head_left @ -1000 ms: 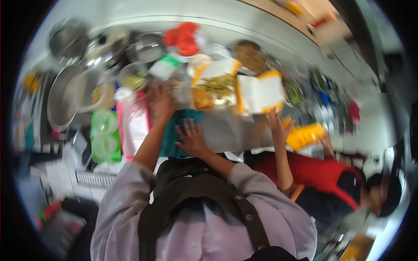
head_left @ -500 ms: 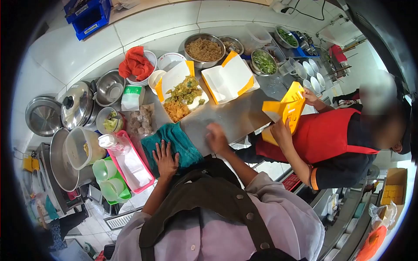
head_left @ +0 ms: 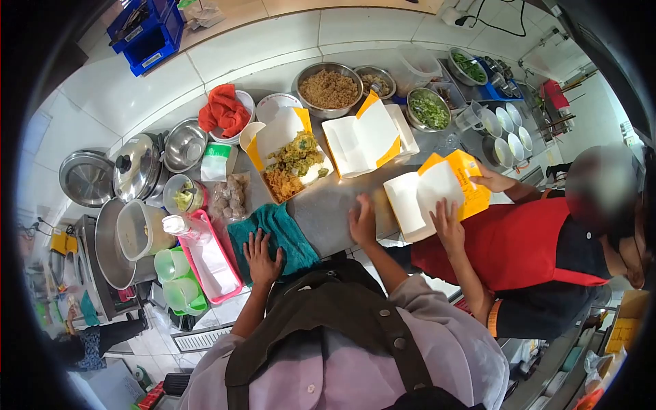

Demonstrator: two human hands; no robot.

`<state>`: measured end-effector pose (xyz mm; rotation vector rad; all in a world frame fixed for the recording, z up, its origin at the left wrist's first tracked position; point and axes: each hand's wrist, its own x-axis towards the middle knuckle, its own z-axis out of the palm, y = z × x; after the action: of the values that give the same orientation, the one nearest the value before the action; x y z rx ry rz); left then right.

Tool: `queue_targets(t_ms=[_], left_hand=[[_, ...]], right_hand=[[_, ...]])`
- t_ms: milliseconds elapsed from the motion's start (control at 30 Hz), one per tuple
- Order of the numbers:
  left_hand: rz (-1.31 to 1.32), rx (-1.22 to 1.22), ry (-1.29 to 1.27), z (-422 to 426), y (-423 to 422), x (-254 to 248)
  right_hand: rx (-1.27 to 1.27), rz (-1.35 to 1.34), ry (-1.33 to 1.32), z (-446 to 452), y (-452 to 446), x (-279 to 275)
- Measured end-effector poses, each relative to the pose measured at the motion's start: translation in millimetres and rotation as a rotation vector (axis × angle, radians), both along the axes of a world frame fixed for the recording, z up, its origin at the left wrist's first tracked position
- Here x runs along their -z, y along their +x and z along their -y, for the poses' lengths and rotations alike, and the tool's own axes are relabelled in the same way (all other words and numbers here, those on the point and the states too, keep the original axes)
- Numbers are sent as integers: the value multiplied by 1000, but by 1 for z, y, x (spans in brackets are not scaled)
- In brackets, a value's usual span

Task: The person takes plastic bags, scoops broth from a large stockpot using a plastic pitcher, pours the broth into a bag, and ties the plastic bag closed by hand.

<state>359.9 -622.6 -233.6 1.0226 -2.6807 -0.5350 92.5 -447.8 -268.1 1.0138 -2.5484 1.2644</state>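
My left hand (head_left: 261, 258) lies spread on a teal cloth (head_left: 294, 236) at the front edge of the steel table (head_left: 326, 217). To the cloth's right, my right hand (head_left: 363, 220) is raised over the table edge with its fingers apart and nothing in it. An open yellow and white box (head_left: 281, 184) holding fried food, shredded orange food and something white stands just behind the hands. Beside it is an empty open box (head_left: 357, 140). Nearer the co-worker is another open box (head_left: 411, 205), held in the co-worker's hands.
A co-worker in a red apron (head_left: 509, 242) stands at the right. On the left are a pink tray (head_left: 213, 270), green cups (head_left: 179, 294) and a large steel basin (head_left: 109, 242). Bowls of brown food (head_left: 331, 89) and chopped greens (head_left: 429, 111) line the back.
My left hand stays on the cloth; my right hand has lifted and shifted right, its fingers spreading. The co-worker's folded yellow box has been opened out and brought to the table edge.
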Motion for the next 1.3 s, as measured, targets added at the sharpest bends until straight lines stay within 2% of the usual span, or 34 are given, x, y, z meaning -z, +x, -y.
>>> queue_targets(t_ms=[33,133,467,567,633,667,700,733,767,800,833,967,1033,1067,1133,1167,1233,1300], left_hand=[[5,-5,-3,0,-1,0],[7,-3,-21,0,-3,-1],[36,-3,-62,-6,-4,-3],[22,-6,-75,-3,-9,4],[5,16,-68,-1,-9,0],[12,23,-46,-3,-8,-7],[99,-47,-22,-30,30,-11],[157,-18,49,-56,53,-10],[120,-19,45,-40,28,2],[69,-25,11,-5,0,3],[52,-24,13,6,-5,-3],[-32,-101,24,2,12,-1],[-151,-7,84,4,16,-4],[-171,-68,113,3,18,-6],[-448,-77,69,1,25,-14],[-464,-110,84,-3,34,-21],[-465,-203,381,-7,65,-43],[-531,-263,331,-3,102,-58]], right_hand=[[-82,46,124,-10,17,-9],[-268,-100,335,-31,38,-23],[-269,-49,279,-38,32,-23],[-397,83,150,-48,25,-27],[-379,433,191,-53,31,-54],[-430,210,41,-58,31,-40],[-515,426,161,-57,31,-51],[-536,542,302,-75,54,-54],[-585,530,405,-57,38,-53],[-605,493,214,-49,41,-43],[-631,475,145,-36,45,-45],[-853,459,301,6,70,-27],[-947,462,411,24,78,-35],[-969,421,519,35,82,-48],[-1075,382,714,64,86,-68],[-1086,323,725,80,94,-82],[-1145,232,743,119,116,-121],[-1231,226,657,160,141,-148]])
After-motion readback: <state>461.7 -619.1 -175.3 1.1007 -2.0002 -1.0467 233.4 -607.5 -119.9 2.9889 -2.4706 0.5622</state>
